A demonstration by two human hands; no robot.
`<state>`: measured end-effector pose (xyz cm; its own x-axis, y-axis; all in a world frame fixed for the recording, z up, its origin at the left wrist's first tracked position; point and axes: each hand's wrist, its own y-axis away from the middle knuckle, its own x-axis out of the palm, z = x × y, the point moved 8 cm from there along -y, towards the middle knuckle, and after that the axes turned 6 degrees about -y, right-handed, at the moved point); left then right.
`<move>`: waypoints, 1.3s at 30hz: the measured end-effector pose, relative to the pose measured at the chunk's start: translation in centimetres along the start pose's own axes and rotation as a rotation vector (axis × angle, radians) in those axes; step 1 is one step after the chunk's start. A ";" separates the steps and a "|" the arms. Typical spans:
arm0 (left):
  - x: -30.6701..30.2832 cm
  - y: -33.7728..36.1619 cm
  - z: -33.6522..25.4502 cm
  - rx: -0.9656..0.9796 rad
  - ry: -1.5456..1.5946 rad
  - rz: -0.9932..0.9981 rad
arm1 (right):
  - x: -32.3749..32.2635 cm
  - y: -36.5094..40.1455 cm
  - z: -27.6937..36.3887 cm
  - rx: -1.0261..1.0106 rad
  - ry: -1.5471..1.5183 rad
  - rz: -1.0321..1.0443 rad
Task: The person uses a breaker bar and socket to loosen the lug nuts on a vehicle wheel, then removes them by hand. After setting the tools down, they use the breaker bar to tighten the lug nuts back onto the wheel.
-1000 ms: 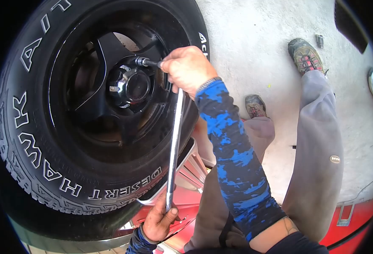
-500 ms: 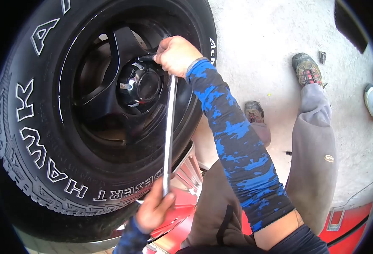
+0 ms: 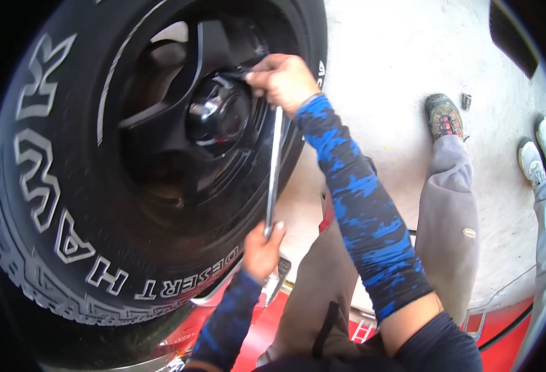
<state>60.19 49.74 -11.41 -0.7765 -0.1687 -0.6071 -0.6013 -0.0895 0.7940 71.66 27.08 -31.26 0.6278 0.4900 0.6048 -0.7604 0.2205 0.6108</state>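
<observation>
A long-handled socket wrench [image 3: 275, 167] slants down across the right side of a black wheel rim [image 3: 161, 146]. My left hand [image 3: 264, 251] is closed around the lower end of its shiny handle. Up at the head end, my right hand [image 3: 285, 80] has its fingers closed on the dark part of the wrench, beside the glossy black hub cap [image 3: 233, 115]. Where that part meets the rim is hard to make out through blur. Around the rim is a big tyre [image 3: 81, 186] with raised white-outlined letters.
On the pale floor [image 3: 384, 68] lies a small metal socket [image 3: 467, 101], near my shoe [image 3: 445, 116]. Another person's shoes [image 3: 532, 161] stand at the right. Something red [image 3: 505, 347] with a black hose or cable runs along the bottom right.
Both hands and the wrench have shifted rightward in view, with my left hand also higher. The wheel appears shifted and turned in the picture, partly as the camera moved.
</observation>
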 end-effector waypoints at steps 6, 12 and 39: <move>2.7 -3.6 2.8 0.156 -0.126 -0.193 | 1.7 12.6 -4.7 0.283 -0.038 -0.180; 5.5 -7.4 7.8 0.129 0.462 -0.032 | 4.1 18.7 -11.1 0.327 0.100 -0.648; 7.0 -4.4 -46.2 0.836 2.143 1.115 | -34.4 11.4 5.4 -0.270 -0.022 -0.812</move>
<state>66.05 3.63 -17.69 0.0861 -0.1565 0.9839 -0.6372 0.7505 0.1751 42.30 8.18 -42.34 0.9961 0.0770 0.0439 -0.0850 0.6905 0.7183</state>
